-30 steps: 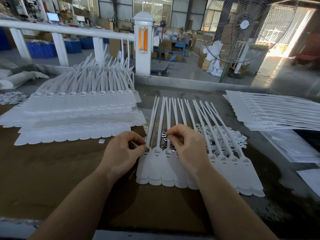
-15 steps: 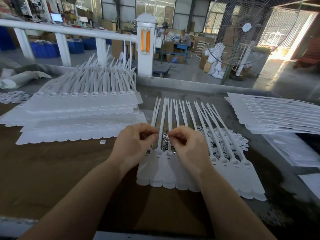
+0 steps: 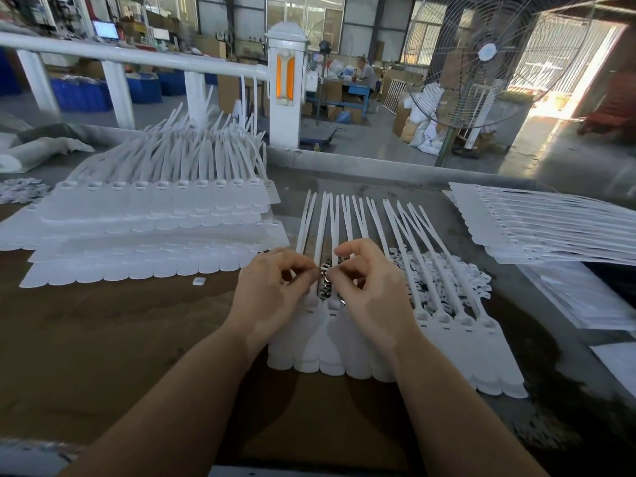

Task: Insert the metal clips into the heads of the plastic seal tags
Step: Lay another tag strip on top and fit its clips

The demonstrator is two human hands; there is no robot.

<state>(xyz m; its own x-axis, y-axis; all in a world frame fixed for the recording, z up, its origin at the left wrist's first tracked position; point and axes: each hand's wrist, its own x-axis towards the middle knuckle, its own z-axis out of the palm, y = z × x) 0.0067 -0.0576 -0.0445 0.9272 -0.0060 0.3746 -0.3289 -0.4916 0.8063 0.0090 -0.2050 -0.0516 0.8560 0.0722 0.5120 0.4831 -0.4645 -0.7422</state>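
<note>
A joined row of white plastic seal tags lies flat on the brown table, heads toward me and straps fanning away. A small pile of shiny metal clips shows between the straps near the row's left end. My left hand and my right hand meet just above that pile. Their fingertips pinch a small metal clip between them. Both hands hover over the left heads of the row and hide some of them.
A tall stack of white tag rows fills the table's left side. Another flat stack lies at the right. A small white piece lies loose on the table. White caps lie heaped under the straps. A standing fan is beyond the table.
Both hands lifted off the tag heads and came together over the clip pile; the fingertips of both now pinch a clip between them.
</note>
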